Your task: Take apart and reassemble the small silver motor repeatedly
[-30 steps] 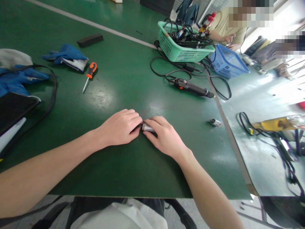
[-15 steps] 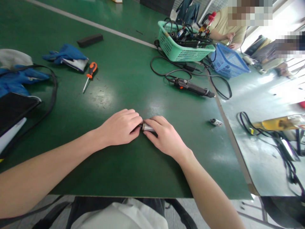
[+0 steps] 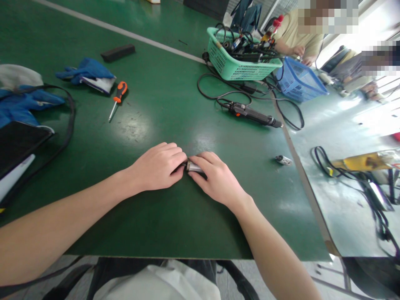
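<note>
Near the front of the green table, my right hand [image 3: 215, 175] is closed around a small silver metal cylinder [image 3: 194, 167]. Most of the cylinder is hidden under the fingers. My left hand [image 3: 164, 166] meets its left end, thumb and fingers pinched on a dark part [image 3: 178, 168] that is mostly covered. Whether that part is joined to the cylinder I cannot tell. Farther right on the table lies another small silver metal piece [image 3: 283, 160], apart from both hands.
An orange-and-black screwdriver [image 3: 118, 98], blue gloves [image 3: 87, 74] and a dark block [image 3: 118, 53] lie back left. Beyond my right hand are a corded power screwdriver [image 3: 253, 115], a green basket [image 3: 243, 73] of cables and a blue basket [image 3: 300, 85]. Two people sit at the far right.
Both of my hands and the metal cylinder stay practically still. At the back right, a person's hands have shifted slightly.
</note>
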Tool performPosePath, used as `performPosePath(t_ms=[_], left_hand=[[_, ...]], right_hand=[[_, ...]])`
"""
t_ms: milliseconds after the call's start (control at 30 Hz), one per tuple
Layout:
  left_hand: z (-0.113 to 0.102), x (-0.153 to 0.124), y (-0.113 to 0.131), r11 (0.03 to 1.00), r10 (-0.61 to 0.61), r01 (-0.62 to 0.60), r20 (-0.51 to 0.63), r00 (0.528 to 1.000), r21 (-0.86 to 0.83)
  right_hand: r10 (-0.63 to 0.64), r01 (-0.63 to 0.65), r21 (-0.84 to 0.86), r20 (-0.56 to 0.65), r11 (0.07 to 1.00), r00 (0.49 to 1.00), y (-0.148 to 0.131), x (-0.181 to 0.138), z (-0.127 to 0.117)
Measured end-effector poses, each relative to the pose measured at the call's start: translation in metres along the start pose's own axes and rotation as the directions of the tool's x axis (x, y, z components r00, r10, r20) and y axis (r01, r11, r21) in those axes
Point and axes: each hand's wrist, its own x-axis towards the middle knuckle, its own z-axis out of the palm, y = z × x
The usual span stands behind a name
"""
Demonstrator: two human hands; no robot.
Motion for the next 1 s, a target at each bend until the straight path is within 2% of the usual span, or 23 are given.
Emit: performPosePath(t_ms=[1000], left_hand=[[-0.0004,0.0005,-0.0005,0.999,-0.045,0.045,-0.013,0.999,0.019]], right_hand=[[-0.008,0.008,-0.009,-0.001,1.0,1.0,0.0009,-0.002,0.0005]])
